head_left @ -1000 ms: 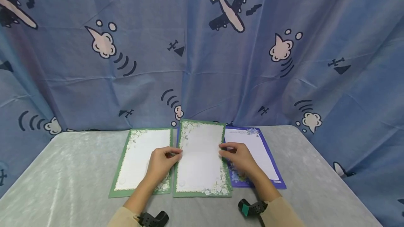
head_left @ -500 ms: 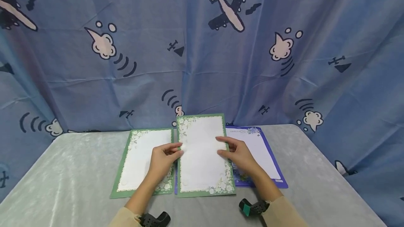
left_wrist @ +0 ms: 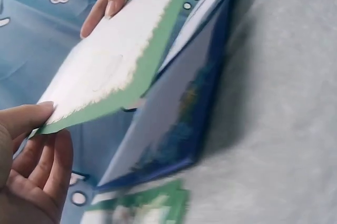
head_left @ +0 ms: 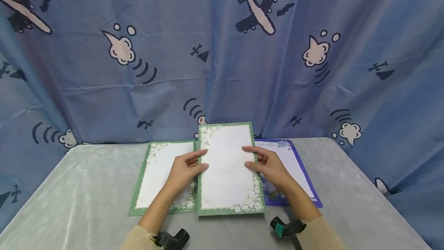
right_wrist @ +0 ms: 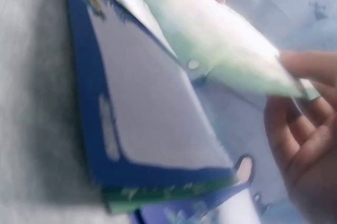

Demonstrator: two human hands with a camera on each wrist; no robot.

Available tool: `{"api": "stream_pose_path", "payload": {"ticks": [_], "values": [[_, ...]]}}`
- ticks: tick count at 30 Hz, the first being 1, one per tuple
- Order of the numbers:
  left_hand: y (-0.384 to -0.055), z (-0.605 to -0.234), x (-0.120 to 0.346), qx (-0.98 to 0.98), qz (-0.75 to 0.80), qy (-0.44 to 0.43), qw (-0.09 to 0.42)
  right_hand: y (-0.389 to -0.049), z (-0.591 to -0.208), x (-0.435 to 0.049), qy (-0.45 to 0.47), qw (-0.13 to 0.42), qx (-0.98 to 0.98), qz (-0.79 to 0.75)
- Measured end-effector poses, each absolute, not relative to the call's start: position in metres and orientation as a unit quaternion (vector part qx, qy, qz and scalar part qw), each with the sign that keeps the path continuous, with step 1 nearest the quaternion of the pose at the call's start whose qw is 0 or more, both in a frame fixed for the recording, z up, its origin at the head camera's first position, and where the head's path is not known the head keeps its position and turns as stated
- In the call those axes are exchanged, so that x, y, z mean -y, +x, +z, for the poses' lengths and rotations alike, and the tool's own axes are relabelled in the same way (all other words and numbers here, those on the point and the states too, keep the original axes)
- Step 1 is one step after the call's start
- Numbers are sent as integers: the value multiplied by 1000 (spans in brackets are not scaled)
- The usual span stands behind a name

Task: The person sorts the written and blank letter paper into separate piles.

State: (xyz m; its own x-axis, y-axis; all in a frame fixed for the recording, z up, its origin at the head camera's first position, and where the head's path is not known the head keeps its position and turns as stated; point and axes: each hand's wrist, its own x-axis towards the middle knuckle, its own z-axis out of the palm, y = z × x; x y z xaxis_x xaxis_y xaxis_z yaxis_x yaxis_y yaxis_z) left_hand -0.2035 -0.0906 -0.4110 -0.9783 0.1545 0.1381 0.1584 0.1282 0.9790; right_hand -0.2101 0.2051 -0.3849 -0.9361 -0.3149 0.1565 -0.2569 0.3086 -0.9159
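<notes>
A white sheet of letter paper with a green floral border (head_left: 227, 173) is held up between both hands at the table's middle. My left hand (head_left: 184, 171) pinches its left edge, and in the left wrist view the thumb lies on top with fingers below. On the opposite edge, my right hand (head_left: 272, 167) pinches the paper the same way. Beneath it, both wrist views show a blue-bordered sheet (left_wrist: 163, 124), mostly hidden from the head view. Another green-bordered sheet (head_left: 161, 165) lies on the left, partly behind the left forearm. A purple-blue-bordered sheet (head_left: 295, 165) lies on the right.
Pale grey cloth covers the table (head_left: 97, 188). Behind it hangs a blue curtain (head_left: 166, 107) printed with planes and clouds. Green paper edges (right_wrist: 168, 195) stick out beside the blue-bordered sheet in the right wrist view.
The held green-bordered sheet has risen slightly and shifted right with both hands, its top edge higher against the curtain. The whole head view has also shifted a little.
</notes>
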Motion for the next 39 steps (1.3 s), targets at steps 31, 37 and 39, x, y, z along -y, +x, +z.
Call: {"api": "stream_pose_path", "payload": {"ticks": [31,37,39], "values": [[-166,-294,176,786,-600,-62,136,-199,-273,-94,-235,-20,-784,-574],[-161,-291,189,776,-609,-29,159,-197,-270,-76,-256,-28,-766,-590],[-162,-290,191,769,-618,-20,162,-196,-273,-73,-256,-33,-761,-596]]}}
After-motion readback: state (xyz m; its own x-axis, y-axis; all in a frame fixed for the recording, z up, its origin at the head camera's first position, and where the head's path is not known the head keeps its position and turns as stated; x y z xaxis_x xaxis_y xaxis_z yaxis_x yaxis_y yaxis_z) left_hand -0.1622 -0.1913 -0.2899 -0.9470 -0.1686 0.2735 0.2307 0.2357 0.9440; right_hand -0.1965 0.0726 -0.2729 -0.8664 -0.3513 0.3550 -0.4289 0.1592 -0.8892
